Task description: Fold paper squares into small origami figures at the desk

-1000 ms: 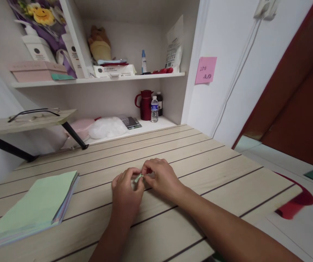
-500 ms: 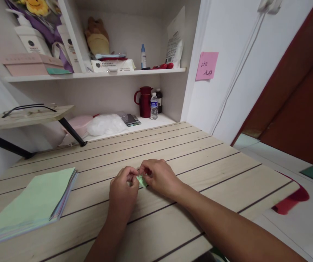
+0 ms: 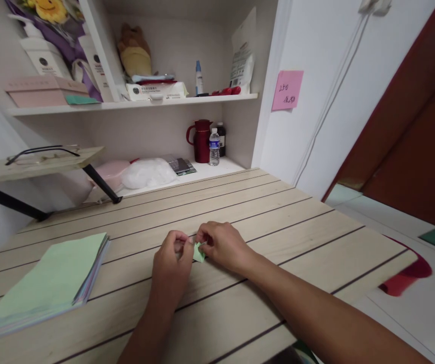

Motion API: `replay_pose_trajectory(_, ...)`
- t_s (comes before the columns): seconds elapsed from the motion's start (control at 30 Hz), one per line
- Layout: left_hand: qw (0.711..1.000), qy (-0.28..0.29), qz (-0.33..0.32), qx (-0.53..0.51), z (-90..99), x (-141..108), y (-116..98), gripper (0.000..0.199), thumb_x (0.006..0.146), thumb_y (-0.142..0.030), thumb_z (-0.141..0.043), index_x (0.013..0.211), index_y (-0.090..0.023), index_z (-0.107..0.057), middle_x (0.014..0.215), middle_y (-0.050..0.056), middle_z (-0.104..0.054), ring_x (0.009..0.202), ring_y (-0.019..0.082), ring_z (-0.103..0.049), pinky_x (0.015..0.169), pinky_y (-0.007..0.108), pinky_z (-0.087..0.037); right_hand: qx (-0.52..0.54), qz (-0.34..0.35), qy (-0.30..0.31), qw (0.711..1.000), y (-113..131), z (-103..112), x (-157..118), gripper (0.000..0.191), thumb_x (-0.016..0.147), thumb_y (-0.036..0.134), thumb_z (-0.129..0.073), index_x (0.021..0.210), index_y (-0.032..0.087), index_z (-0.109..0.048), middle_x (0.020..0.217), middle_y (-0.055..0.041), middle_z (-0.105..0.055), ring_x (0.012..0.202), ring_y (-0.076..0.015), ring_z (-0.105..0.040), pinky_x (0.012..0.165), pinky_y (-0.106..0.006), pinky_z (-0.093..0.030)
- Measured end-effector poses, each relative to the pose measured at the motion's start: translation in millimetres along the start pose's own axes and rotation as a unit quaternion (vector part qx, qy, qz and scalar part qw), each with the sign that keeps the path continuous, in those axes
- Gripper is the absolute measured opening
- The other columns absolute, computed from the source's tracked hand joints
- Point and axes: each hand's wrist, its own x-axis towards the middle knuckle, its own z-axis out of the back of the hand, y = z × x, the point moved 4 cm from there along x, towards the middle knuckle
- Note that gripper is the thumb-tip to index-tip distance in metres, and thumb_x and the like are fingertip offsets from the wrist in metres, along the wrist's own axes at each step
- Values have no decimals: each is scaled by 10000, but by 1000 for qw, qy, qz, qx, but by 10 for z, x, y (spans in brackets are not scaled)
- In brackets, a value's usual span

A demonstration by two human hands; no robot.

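Between my two hands is a small folded piece of green paper (image 3: 199, 254), held just over the wooden table (image 3: 240, 298). My left hand (image 3: 172, 260) pinches its left side between thumb and fingers. On the other side, my right hand (image 3: 223, 245) is closed with its fingertips on the paper's upper right. The fingers cover part of the paper, so its full shape is hidden. To the left lies a stack of coloured paper (image 3: 50, 280) with a light green sheet on top.
Behind the table, a white shelf holds a red jug (image 3: 202, 141), a water bottle (image 3: 214, 149) and a white plastic bag (image 3: 149, 173). Glasses (image 3: 43, 151) rest on a small raised stand (image 3: 50, 167) at left. A red stool (image 3: 406, 275) stands beyond the table's right edge.
My fingers have shifted slightly on the green paper, and a little more of it shows between them. Both hands stay in nearly the same place.
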Motion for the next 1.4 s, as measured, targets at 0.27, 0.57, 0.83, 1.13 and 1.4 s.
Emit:
replay_pose_trajectory(0.27,999,15,-20,36,-78,23,51,93,804,-271,-521,718,-239,-538,681,-36,-652,637,149,-626,633,266,-448,3,7,13,1000,26,-20,1,99,756,149,-665,800,225,-711,830,-2,-676,749,-144,-571,674,-254,-335)
replay_pose_trajectory(0.57,990,-1,-101,103,-95,-17,66,207,762,-71,-479,779,-235,-606,848,1,-626,754,156,-615,747,300,-466,11,-8,-7,1000,8,41,5,120,744,118,-639,773,215,-705,835,-3,-692,763,-146,-591,687,-249,-362)
replay_pose_trajectory(0.83,985,-17,-98,142,-104,-27,24,70,795,-204,-599,757,-225,-655,829,2,-638,725,160,-631,732,310,-455,15,-29,-4,999,-74,-3,31,92,739,181,-663,789,225,-726,819,-4,-708,733,-153,-602,646,-247,-369)
replay_pose_trajectory(1.13,973,-15,-84,213,-166,-33,14,82,770,-190,-634,761,-241,-697,932,19,-690,871,184,-654,804,334,-427,43,-10,29,999,-95,-37,24,181,725,98,-661,849,219,-716,852,-3,-702,746,-147,-599,664,-239,-395)
replay_pose_trajectory(1.4,963,-7,-70,259,-154,-45,-19,126,798,-184,-578,770,-225,-694,929,32,-690,896,217,-648,856,389,-392,81,16,25,996,-89,-31,-2,341,657,52,-685,960,208,-676,919,-20,-634,799,-145,-575,707,-238,-417)
